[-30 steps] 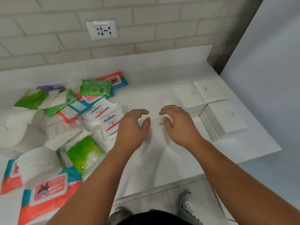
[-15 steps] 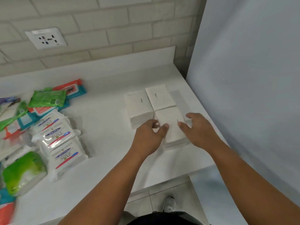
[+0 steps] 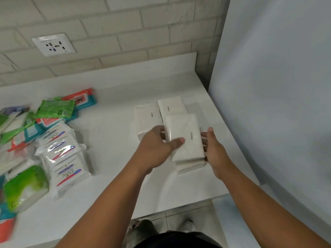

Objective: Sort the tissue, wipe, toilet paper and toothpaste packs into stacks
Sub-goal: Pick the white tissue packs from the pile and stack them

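At right end of counter [image 3: 111, 133]: one white tissue pack [image 3: 184, 136], over a second pack [image 3: 189, 166]. Left hand [image 3: 154, 151] pinched its left edge, thumb on top; right hand [image 3: 215, 151] laid straight fingers against its right edge. Wipe packs [image 3: 59, 151] lay left.

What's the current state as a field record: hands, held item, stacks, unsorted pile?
left hand: grips near white tissue pack, thumb on top
right hand: straight fingers at that pack's right edge
beneath it: lower white pack on the counter
behind: rear left pack and rear right pack, side by side
unsorted, far left: Dove packs, green wipe pack, more heaped around them
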The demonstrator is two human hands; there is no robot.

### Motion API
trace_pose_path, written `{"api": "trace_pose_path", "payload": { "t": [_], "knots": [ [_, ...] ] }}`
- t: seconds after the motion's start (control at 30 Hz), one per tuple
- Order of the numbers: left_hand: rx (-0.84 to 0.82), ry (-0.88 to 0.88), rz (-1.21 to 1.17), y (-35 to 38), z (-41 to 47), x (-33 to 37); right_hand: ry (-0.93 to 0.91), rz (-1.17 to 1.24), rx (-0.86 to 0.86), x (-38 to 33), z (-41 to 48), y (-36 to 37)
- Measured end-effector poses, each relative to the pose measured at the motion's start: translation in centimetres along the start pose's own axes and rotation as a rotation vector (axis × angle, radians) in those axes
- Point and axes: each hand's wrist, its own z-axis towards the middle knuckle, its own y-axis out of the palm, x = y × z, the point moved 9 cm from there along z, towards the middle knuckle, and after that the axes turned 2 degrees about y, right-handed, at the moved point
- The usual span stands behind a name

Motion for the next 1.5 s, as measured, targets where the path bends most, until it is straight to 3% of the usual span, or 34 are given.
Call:
{"api": "trace_pose_path", "payload": {
  "t": [0.2,0.3,0.67,0.77,0.93,1.27,1.5],
  "knots": [
    [0.239,-0.039,-0.195,-8.6,2.8,1.5,-0.127,-0.715,0.029,-0.9,0.0,2.1],
    [0.302,-0.084,-0.195,-11.3,4.5,0.6,-0.101,-0.814,0.018,0.0,0.5,2.4],
    [0.263,-0.127,-0.179,-10.9,6.4,-2.1,-0.077,-0.793,-0.13,-4.1,-2.0,0.2],
    [0.253,-0.139,-0.164,-10.7,6.4,-2.3,-0.152,-0.556,-0.147,-8.4,-2.7,-0.2],
    [0.196,-0.165,-0.176,-9.9,6.3,-2.8,-0.224,-0.205,-0.01,-13.6,1.2,1.3],
    [0.187,-0.174,-0.242,-8.6,5.8,-2.6,-0.162,-0.218,0.03,-12.1,6.9,4.8],
    [0.182,-0.182,-0.353,-6.8,6.0,-2.7,-0.032,-0.213,-0.135,-10.8,7.1,5.8]
  ]
}}
